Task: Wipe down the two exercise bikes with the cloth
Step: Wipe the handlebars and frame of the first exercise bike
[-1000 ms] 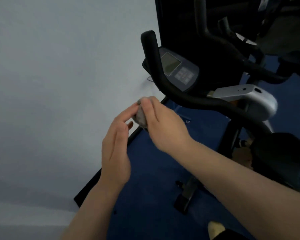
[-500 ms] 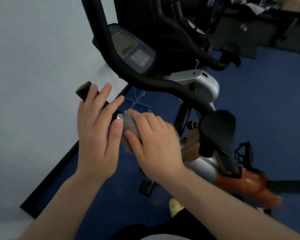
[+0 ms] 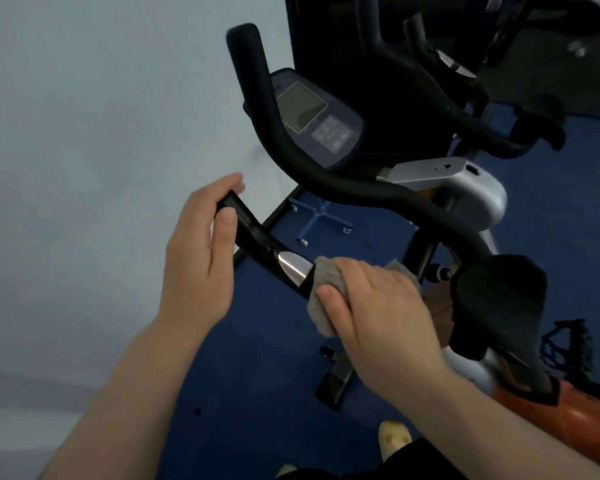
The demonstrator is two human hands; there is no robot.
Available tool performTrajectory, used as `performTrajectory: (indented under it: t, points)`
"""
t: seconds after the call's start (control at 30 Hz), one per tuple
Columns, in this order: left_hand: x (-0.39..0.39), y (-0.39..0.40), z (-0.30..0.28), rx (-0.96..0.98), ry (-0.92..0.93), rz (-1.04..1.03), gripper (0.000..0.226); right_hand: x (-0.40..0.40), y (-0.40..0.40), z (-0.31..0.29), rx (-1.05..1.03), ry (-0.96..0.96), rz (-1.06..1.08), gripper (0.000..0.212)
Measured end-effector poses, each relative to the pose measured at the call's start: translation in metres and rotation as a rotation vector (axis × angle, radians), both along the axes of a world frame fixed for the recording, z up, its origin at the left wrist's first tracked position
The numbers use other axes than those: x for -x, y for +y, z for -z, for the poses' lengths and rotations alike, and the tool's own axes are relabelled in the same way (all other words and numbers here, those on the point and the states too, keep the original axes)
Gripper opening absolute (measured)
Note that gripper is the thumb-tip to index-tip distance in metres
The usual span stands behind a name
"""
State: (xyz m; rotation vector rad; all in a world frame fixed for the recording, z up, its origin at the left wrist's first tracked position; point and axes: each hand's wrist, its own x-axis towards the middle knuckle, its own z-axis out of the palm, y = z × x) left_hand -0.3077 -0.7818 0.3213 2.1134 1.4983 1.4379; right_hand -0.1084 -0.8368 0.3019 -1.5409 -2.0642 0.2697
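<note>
1. The left hand (image 3: 198, 268) curls round the end of the near handlebar grip (image 3: 253, 233), thumb on top.
2. The right hand (image 3: 378, 306) grips the grey cloth (image 3: 326, 285), wrapping it round the same bar just beside its silver sensor plate (image 3: 291, 268).
3. The exercise bike's console (image 3: 312, 119) and saddle (image 3: 499, 299) lie beyond.
</note>
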Motion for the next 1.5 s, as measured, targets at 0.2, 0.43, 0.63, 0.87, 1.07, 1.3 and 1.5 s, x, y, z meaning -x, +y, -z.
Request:
performTrajectory:
  t: [0.2, 0.43, 0.63, 0.87, 1.07, 1.3, 1.5]
  points:
    - [-0.004, -0.002, -0.001, 0.069, -0.122, 0.028, 0.031, 0.057, 0.045, -0.029, -0.098, -0.097, -0.050, 0.026]
    - [-0.009, -0.008, -0.007, 0.159, -0.283, 0.046, 0.034, 0.024, 0.034, -0.020, 0.069, -0.007, -0.125, 0.015]
    - [-0.012, -0.010, -0.008, 0.168, -0.367, 0.045, 0.034, 0.059, 0.054, -0.032, 0.083, 0.123, -0.197, 0.030]
    - [-0.013, -0.008, -0.008, 0.166, -0.417, 0.085, 0.036, 0.046, 0.061, -0.036, 0.295, 0.158, -0.168, 0.033]
    - [-0.012, -0.008, -0.007, 0.164, -0.423, 0.079, 0.036, 0.055, 0.035, -0.033, 0.033, 0.178, -0.212, 0.044]
    - [-0.017, -0.008, -0.007, 0.137, -0.398, 0.046, 0.035, 0.064, 0.069, -0.042, 0.274, 0.211, -0.170, 0.038]
    - [-0.016, -0.007, -0.005, 0.137, -0.356, 0.008, 0.034, 0.024, 0.037, -0.040, 0.134, -0.140, -0.315, 0.049]
